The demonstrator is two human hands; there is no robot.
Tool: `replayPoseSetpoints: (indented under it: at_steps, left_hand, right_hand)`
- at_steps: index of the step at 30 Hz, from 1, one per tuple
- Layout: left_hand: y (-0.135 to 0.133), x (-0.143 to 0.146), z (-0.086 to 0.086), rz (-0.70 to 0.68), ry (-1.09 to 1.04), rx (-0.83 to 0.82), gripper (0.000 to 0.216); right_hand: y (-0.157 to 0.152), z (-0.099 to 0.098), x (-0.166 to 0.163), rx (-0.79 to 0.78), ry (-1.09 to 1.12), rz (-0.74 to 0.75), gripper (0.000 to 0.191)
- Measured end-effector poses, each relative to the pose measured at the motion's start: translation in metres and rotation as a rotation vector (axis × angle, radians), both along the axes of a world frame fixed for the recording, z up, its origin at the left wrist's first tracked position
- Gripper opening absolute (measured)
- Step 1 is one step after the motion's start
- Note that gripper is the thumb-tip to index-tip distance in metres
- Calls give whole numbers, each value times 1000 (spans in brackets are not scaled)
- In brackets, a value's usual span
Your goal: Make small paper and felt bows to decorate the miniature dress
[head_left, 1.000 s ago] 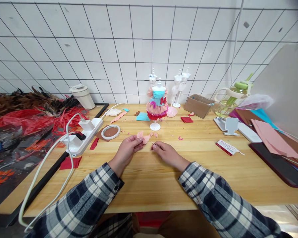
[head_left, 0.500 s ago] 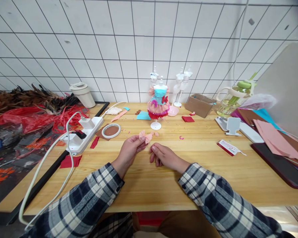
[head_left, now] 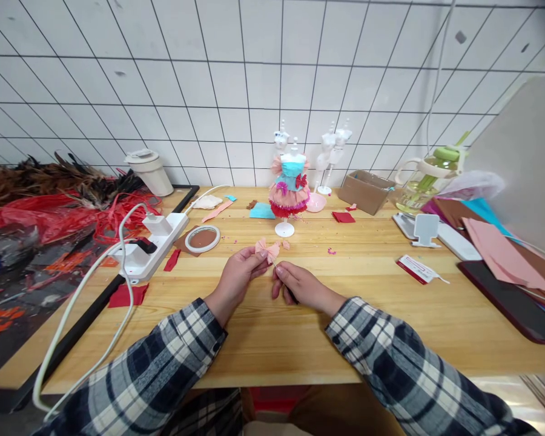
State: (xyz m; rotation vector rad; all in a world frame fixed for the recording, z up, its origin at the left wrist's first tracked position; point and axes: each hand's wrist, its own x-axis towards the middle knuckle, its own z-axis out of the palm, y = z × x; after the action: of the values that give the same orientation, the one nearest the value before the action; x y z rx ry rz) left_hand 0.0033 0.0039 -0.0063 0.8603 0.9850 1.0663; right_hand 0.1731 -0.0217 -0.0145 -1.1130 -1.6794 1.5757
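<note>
My left hand (head_left: 238, 274) pinches a small pink paper bow (head_left: 267, 249) between thumb and fingers, just above the table. Closed round a thin tool with a dark end (head_left: 292, 295), my right hand (head_left: 303, 284) is close on the bow's right side. The tool's slim tip points at the bow; its exact kind is hard to make out. Behind the hands stands a miniature dress form (head_left: 290, 188) in a blue, pink and red ruffled paper dress with a red bow. Small pink scraps (head_left: 286, 244) lie just beyond the bow.
A roll of tape (head_left: 202, 239) and a white power strip (head_left: 158, 245) lie left, with red paper (head_left: 128, 295) nearby. Bare white dress forms (head_left: 327, 145) stand at the back beside a cardboard box (head_left: 366, 192). Rightward are a phone stand (head_left: 426, 230), pink sheets (head_left: 506, 251) and a jug (head_left: 429, 175).
The tool's dark end now shows beneath my right hand, which has turned slightly. My left hand and the bow stay nearly in place.
</note>
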Motion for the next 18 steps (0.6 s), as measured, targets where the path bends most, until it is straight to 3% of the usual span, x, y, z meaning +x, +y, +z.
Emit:
replayPoseSetpoints:
  at_steps: [18]
  left_hand:
    - [0, 1, 1, -18, -1, 16, 28]
  right_hand:
    - [0, 2, 0, 14, -16, 27, 26]
